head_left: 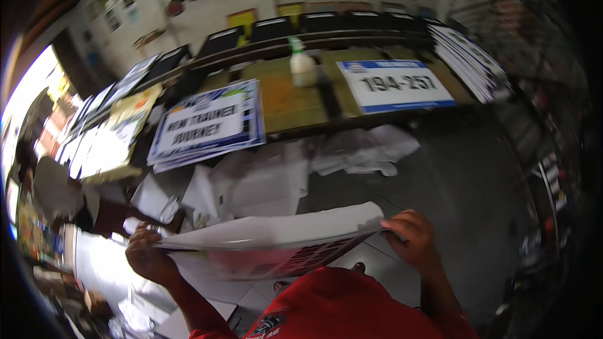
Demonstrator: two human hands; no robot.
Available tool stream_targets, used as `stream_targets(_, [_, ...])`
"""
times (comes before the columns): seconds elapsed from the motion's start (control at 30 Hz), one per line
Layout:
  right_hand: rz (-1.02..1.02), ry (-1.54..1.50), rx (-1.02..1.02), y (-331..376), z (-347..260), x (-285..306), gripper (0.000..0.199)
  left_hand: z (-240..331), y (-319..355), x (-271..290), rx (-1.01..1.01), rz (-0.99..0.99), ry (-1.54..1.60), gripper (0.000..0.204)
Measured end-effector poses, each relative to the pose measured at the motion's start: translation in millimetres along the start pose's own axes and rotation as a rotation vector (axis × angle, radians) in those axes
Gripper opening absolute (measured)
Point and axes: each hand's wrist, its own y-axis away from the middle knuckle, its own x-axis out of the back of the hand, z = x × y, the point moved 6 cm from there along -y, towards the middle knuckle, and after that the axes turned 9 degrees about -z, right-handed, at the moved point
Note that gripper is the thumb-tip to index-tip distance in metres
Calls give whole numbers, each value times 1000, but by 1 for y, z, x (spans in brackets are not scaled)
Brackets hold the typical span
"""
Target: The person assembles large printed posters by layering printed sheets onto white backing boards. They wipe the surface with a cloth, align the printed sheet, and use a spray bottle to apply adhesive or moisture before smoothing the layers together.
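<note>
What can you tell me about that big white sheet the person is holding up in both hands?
The sheet is a large, stiff-looking white board, like a printed sign. It is held nearly flat and edge-on to the camera, tilted slightly, above the dark floor. Its top face is plain white; the underside shows dark and red print, too blurred to make out. The left hand grips its left end and the right hand grips its right corner. It hangs in front of the person's red shirt, apart from the papers on the floor.

A print workshop: printed sign stacks (207, 127) cover the workbench (289, 97).
</note>
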Motion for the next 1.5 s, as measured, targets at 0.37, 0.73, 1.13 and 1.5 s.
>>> stream_targets(0.37, [145,-199,-417,123,140,105,12,5,-75,-258,354,-105,-142,10])
stream_targets(0.73, [492,-683,-505,121,284,115,18,-22,-198,-590,116,-653,274,13])
stream_targets(1.13, [844,-1192,-997,73,495,67,19,-130,-103,-1020,189,-1259,518,5])
stream_targets(1.5, [659,-1225,-1213,64,671,82,26,-201,5,-1226,325,-1196,350,12])
